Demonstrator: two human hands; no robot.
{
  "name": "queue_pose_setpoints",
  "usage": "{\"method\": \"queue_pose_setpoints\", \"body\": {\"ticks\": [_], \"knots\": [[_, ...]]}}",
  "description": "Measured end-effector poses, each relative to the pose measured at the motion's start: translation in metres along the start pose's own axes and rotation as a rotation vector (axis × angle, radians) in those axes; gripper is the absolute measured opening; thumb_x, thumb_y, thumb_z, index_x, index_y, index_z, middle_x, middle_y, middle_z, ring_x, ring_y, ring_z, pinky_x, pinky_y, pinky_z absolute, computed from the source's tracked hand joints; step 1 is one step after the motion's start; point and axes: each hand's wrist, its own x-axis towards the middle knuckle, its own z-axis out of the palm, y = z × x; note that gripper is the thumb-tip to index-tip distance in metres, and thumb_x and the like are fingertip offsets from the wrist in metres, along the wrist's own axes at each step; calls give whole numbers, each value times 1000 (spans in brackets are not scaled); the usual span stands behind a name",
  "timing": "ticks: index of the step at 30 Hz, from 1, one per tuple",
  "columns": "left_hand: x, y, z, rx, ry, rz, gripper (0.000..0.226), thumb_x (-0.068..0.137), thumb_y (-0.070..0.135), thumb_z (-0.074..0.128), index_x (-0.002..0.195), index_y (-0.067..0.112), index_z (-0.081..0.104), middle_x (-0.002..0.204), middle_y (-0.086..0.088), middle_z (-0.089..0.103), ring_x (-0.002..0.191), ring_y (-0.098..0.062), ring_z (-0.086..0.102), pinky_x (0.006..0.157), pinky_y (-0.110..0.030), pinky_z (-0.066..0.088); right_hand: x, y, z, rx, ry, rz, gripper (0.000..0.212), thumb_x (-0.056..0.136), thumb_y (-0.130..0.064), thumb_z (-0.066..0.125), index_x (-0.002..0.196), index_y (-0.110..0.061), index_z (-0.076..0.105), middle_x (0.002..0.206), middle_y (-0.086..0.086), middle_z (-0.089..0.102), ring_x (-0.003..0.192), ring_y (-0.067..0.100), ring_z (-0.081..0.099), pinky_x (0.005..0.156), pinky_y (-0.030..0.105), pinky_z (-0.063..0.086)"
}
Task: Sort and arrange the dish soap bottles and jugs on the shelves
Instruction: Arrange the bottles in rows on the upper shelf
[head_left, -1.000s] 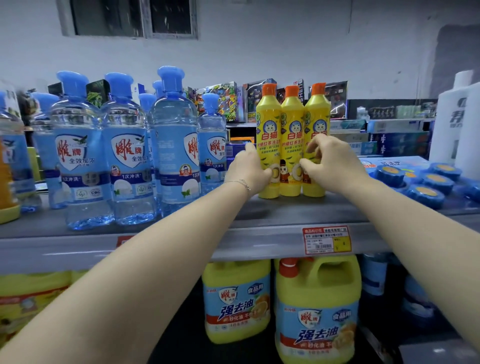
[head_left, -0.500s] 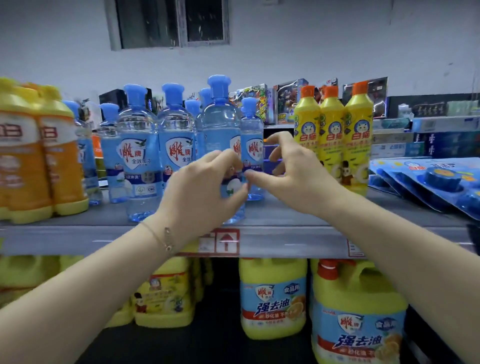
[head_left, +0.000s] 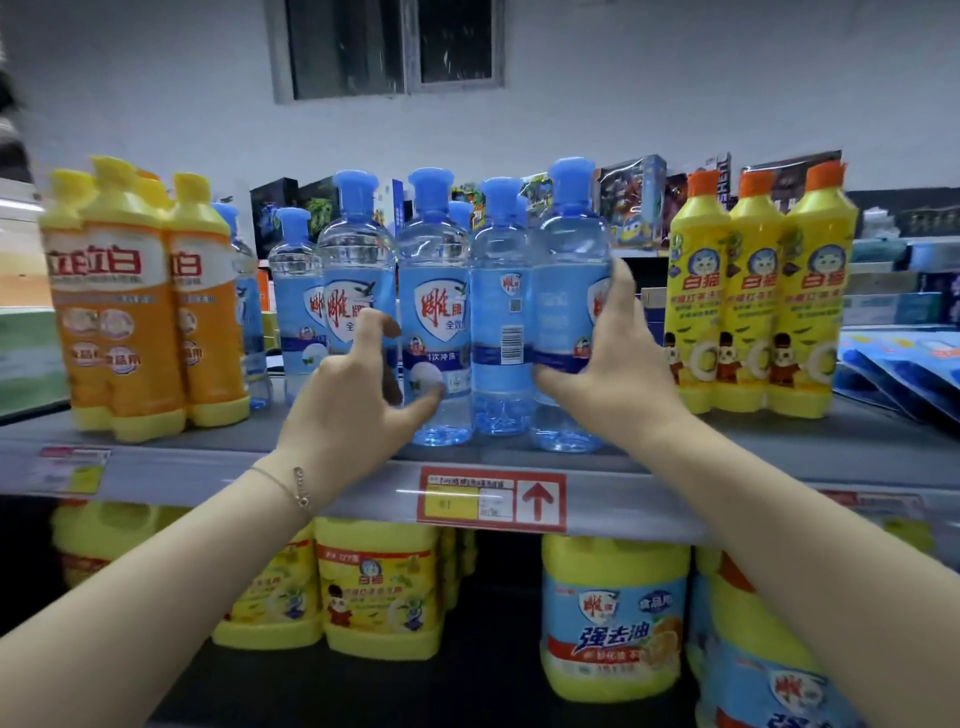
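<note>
Grey metal shelf (head_left: 779, 457) under a white wall with a dark window (head_left: 395, 47); a red-arrow price tag (head_left: 492, 501) sits on its front edge. Left hand (head_left: 358, 400) hovers at the front edge, fingers (head_left: 382, 322) curled half open, apparently not gripping anything. Right hand (head_left: 605, 374) is wrapped around the rightmost clear blue-capped bottle (head_left: 569, 260), upright mid-shelf. Orange bottles (head_left: 140, 312) stand toward the left end, yellow orange-capped bottles (head_left: 758, 301) toward the right. Yellow jugs (head_left: 613, 618) fill the shelf below.
</note>
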Motion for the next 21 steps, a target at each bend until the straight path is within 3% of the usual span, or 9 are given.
{"method": "queue_pose_setpoints", "body": {"ticks": [3,8,12,15,17,19,21], "knots": [[-1,3,6,28,-73,-41,67,76,46,74,121,16,35,62,-3,62,59,-20,62,56,-35,54,13,16,-3,-111,3,68,107,73,-31,79,148,-17,5,132,10,42,102,28,55,78,36,47],[3,8,9,63,-80,-76,77,76,50,73,128,11,32,67,-2,59,63,-23,62,58,-36,55,34,31,3,-136,-46,182,111,72,-30,82,148,-18,2,141,11,37,119,30,50,92,40,43],[4,10,10,73,-98,-83,85,76,52,72,135,8,28,86,-9,66,76,-29,66,68,-42,58,32,29,2,-194,-56,237,107,77,-39,76,149,-15,1,142,13,31,126,31,40,103,41,36],[4,11,11,76,-84,-81,87,76,52,72,136,7,28,78,-1,59,74,-27,64,62,-34,52,18,10,0,-271,198,-73,73,81,-32,70,136,-6,31,123,15,44,110,31,44,89,39,39],[4,12,13,92,-87,-90,91,75,54,72,138,7,26,73,4,52,73,-26,61,61,-30,47,12,-8,4,-268,230,-259,51,81,-28,68,121,-7,46,108,11,52,98,28,51,75,35,42],[6,13,14,108,-104,-103,96,73,58,72,138,7,23,79,0,57,79,-29,64,63,-32,49,12,-22,14,-253,120,-242,45,82,-33,66,116,-10,47,102,5,54,89,25,55,66,32,42],[7,15,16,123,-109,-118,99,72,58,73,138,7,20,89,-7,61,87,-32,66,68,-36,53,17,-28,26,-250,-46,-57,53,83,-44,65,116,-12,40,108,6,56,92,27,58,68,38,49]]}}
